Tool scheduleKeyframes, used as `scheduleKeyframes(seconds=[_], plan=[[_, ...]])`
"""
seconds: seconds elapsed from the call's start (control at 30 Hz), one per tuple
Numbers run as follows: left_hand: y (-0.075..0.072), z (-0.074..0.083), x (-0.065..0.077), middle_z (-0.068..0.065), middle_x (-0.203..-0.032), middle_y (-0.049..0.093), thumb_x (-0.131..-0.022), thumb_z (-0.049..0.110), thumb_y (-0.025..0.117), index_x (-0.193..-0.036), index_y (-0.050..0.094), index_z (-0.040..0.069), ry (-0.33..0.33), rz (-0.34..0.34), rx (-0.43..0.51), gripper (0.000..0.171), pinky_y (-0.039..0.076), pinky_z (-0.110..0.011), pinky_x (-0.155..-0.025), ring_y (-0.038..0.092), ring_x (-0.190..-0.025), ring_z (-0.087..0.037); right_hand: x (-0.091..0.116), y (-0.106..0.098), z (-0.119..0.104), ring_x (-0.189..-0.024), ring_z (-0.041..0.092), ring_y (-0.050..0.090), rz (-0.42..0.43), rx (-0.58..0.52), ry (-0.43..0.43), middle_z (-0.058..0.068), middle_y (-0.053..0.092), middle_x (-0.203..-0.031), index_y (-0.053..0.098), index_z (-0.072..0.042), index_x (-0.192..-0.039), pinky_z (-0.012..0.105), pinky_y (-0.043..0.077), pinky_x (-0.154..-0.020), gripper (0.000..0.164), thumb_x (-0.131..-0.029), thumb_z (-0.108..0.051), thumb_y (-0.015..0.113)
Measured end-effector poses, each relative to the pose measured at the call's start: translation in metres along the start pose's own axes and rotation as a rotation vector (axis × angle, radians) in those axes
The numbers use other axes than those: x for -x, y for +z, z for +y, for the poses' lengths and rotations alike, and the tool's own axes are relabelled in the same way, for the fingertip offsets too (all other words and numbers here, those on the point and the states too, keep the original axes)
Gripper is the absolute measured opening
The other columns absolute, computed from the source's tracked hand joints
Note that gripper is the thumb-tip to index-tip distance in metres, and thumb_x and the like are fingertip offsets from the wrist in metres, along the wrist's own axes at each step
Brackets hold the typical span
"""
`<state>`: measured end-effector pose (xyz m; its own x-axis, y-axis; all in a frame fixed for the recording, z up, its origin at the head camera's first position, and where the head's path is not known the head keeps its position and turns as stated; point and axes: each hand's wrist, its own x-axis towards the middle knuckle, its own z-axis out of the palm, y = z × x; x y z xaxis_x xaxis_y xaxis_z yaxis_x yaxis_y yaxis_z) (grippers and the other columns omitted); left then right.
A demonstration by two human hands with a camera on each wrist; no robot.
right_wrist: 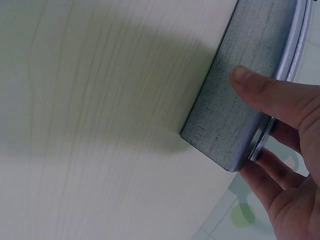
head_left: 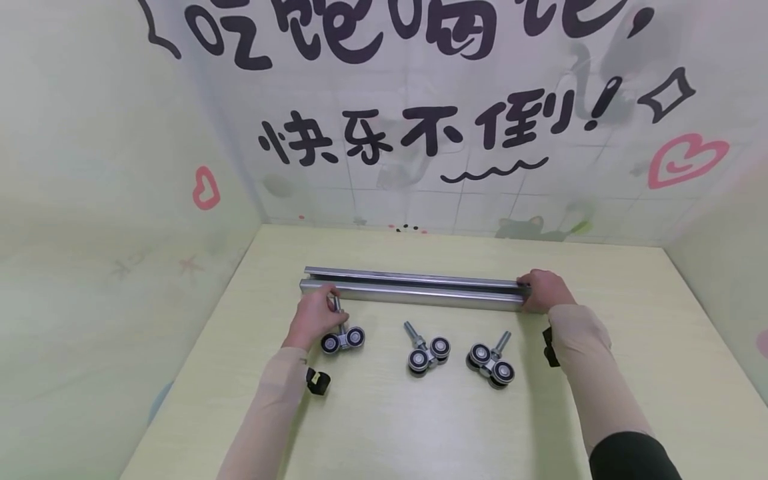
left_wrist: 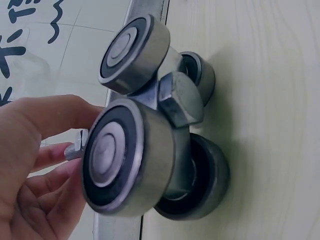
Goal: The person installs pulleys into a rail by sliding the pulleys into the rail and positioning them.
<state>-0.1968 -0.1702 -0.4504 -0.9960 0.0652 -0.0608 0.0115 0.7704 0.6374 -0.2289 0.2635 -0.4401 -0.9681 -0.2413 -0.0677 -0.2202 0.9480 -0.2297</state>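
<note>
A long metal channel rail (head_left: 414,291), slotted along its top, lies across the table. Its right end is gripped by my right hand (head_left: 545,291); in the right wrist view the thumb (right_wrist: 265,87) presses the side wall while the other fingers reach round the end. My left hand (head_left: 315,317) pinches the bolt of a roller trolley (head_left: 343,340) in front of the rail's left end. Up close in the left wrist view, that trolley (left_wrist: 135,155) shows its ball-bearing wheels and a hex-shaped bolt head, with part of the bolt hidden behind a wheel.
Two more roller trolleys lie on the table between the hands: one in the middle (head_left: 429,353), one to the right (head_left: 492,363), bolts pointing up and away. Behind the table (head_left: 420,433) stands a printed wall covering (head_left: 408,187); pale side walls flank it.
</note>
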Motion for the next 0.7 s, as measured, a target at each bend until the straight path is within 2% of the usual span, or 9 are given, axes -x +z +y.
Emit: scheduleKeyframes(seconds=[0.33,0.7], plan=[[-0.003,0.004,0.001,-0.006,-0.075,0.057,-0.068,0.012,0.075,-0.105,0.053,0.006,0.027,0.053,-0.011,0.043,0.046,-0.026,-0.053,0.053,-0.059,-0.016,0.000,-0.001,0.000,-0.090,0.041,0.056,-0.002,-0.003,0.002,0.023,0.061,-0.100,0.061,0.005,-0.108,0.050,0.046,-0.081,0.056,-0.055,-0.004,0.076],[-0.005,0.011,0.006,-0.004,-0.070,0.054,-0.069,0.011,0.074,-0.104,0.051,0.005,0.075,0.070,-0.028,0.042,0.043,-0.025,-0.051,0.050,-0.057,-0.015,-0.002,0.002,0.003,-0.088,0.039,0.057,0.008,0.012,-0.009,0.023,0.062,-0.099,0.062,0.005,-0.108,0.049,0.046,-0.079,0.055,-0.057,-0.006,0.076]])
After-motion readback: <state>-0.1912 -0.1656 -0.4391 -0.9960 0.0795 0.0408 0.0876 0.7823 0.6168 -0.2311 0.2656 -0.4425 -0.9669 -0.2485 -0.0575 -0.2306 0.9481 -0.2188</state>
